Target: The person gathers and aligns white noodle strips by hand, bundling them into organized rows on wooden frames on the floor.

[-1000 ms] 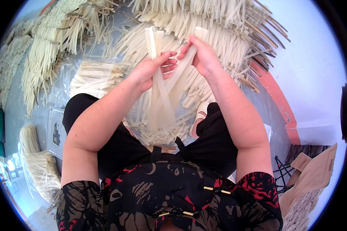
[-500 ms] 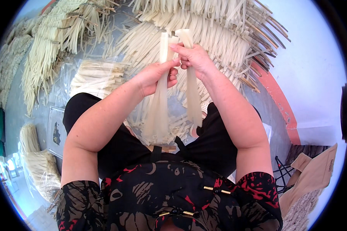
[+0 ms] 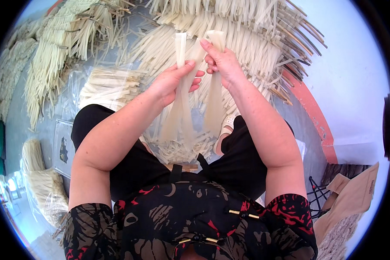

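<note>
Above my lap, both hands hold wide, flat, cream translucent strips that look like dried noodles. My left hand (image 3: 171, 82) pinches a folded strip (image 3: 180, 45) under its thumb, the other fingers partly stretched out; its tails hang below the hand. My right hand (image 3: 224, 65) is closed on another strip (image 3: 216, 39), thumb pointing up along it, with the lower end (image 3: 213, 115) dangling between my knees. Between the hands one more strip slants from the right thumb toward the left fingers. Beneath them, broken noodle scraps (image 3: 177, 149) lie on the floor.
Noodle strips hang in layered rows (image 3: 247, 47) on wooden sticks ahead. More rows (image 3: 52, 65) stand far left. Beside my left knee lies a bagged noodle bundle (image 3: 108, 86). Wrapped bundles (image 3: 50, 190) sit lower left, a cardboard box (image 3: 355, 186) lower right. A white wall (image 3: 342, 78) rises right.
My hands have drawn slightly apart, the left fingers opening out somewhat. The strips have shifted between them, and the hanging right strip has swung left, exposing more of my shoe.
</note>
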`<state>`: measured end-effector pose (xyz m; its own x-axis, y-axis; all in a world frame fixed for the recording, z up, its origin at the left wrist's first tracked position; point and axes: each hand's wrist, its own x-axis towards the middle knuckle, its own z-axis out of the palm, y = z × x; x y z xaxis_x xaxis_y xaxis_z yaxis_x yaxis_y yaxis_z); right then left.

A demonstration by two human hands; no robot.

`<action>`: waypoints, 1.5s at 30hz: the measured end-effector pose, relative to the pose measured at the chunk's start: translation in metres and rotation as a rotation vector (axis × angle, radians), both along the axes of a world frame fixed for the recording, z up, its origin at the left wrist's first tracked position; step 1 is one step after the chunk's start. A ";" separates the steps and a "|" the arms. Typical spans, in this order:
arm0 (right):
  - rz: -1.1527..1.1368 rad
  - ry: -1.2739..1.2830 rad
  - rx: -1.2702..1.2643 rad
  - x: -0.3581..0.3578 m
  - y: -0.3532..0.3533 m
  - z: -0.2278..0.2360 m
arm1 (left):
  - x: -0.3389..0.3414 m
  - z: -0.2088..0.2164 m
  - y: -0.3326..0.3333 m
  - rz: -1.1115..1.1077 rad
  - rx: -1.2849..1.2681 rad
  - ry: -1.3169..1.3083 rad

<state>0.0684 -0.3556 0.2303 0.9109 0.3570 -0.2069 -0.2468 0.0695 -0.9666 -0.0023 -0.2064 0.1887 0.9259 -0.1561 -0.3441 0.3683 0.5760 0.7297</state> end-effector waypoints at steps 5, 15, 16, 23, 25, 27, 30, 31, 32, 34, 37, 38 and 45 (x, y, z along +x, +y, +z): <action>0.071 0.020 -0.010 0.008 -0.006 -0.002 | -0.001 0.002 0.001 -0.014 -0.002 -0.015; 0.005 0.082 0.127 0.008 -0.005 -0.013 | 0.002 0.004 -0.002 0.110 -0.016 -0.022; 0.011 0.096 0.092 0.006 -0.003 -0.017 | 0.003 0.005 -0.003 0.117 -0.039 -0.024; 0.116 0.046 -0.026 -0.008 0.008 -0.026 | 0.007 -0.008 -0.006 0.056 -0.116 -0.108; 0.103 0.062 0.012 -0.007 0.007 -0.022 | 0.006 -0.005 -0.007 0.070 -0.076 -0.096; 0.093 0.077 0.052 -0.004 0.007 -0.017 | 0.011 -0.018 -0.001 0.106 -0.066 -0.079; -0.068 0.104 0.151 0.016 -0.004 -0.015 | 0.010 -0.013 -0.001 0.151 -0.035 -0.030; -0.070 0.105 0.151 0.025 -0.011 -0.017 | 0.009 -0.008 -0.001 0.172 -0.008 -0.001; -0.119 0.077 0.144 0.033 -0.018 -0.017 | 0.009 -0.007 0.000 0.174 -0.007 -0.001; -0.228 0.077 0.163 0.041 -0.026 -0.013 | 0.008 -0.004 0.004 0.150 0.008 -0.032; -0.230 0.010 -0.022 0.050 -0.043 -0.009 | 0.007 0.002 0.006 0.131 0.040 -0.051; -0.245 0.015 -0.096 0.049 -0.041 -0.010 | 0.007 0.003 0.005 0.129 0.040 -0.052; 0.129 0.236 0.154 0.001 0.008 -0.019 | 0.006 0.003 -0.006 0.084 -0.019 -0.054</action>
<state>0.0695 -0.3476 0.2110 0.7893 0.5099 -0.3419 -0.4796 0.1644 -0.8620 0.0042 -0.2120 0.1915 0.9531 -0.0831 -0.2910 0.2785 0.6175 0.7356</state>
